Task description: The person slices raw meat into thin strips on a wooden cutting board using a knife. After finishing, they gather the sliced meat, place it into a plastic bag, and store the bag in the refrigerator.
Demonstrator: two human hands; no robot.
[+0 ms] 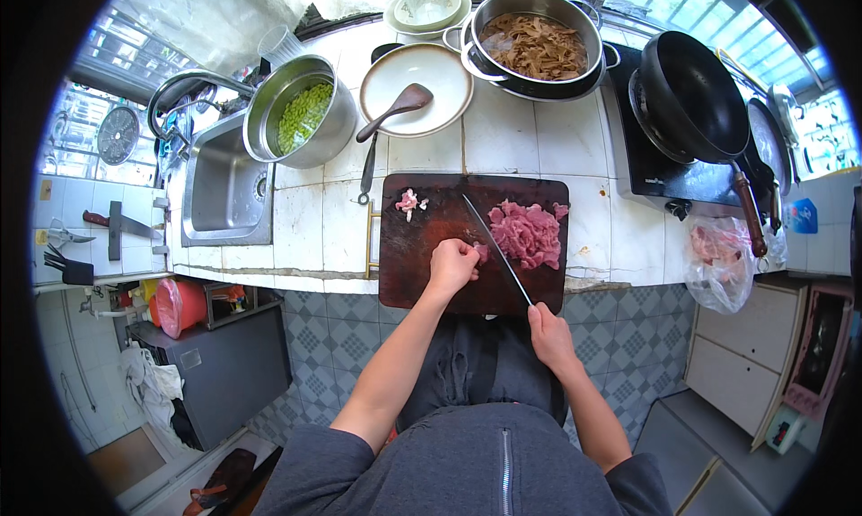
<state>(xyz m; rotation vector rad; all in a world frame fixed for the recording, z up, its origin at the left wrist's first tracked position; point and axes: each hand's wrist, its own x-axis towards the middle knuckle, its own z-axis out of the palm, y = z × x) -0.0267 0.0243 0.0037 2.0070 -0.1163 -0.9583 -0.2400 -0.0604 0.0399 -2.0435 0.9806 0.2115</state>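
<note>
My left hand (454,265) has its fingers curled on a small piece of raw meat (481,252) near the middle of a dark wooden cutting board (424,283). In my right hand (551,334) is the handle of a long kitchen knife (497,248). Its blade slants across the board, tip pointing away from me, just right of the small piece. A heap of sliced raw meat (528,233) lies to the right of the blade. At the board's upper left sits a little pile of whitish fatty trimmings (408,204).
Behind the board are a plate (448,71) with a wooden spatula (404,108) and a pot (532,34) of brown strips in liquid. Left stand a pot (303,115) of green beans and a sink (225,186). A wok (697,98) sits on the right stove; a plastic bag (720,267) hangs nearby.
</note>
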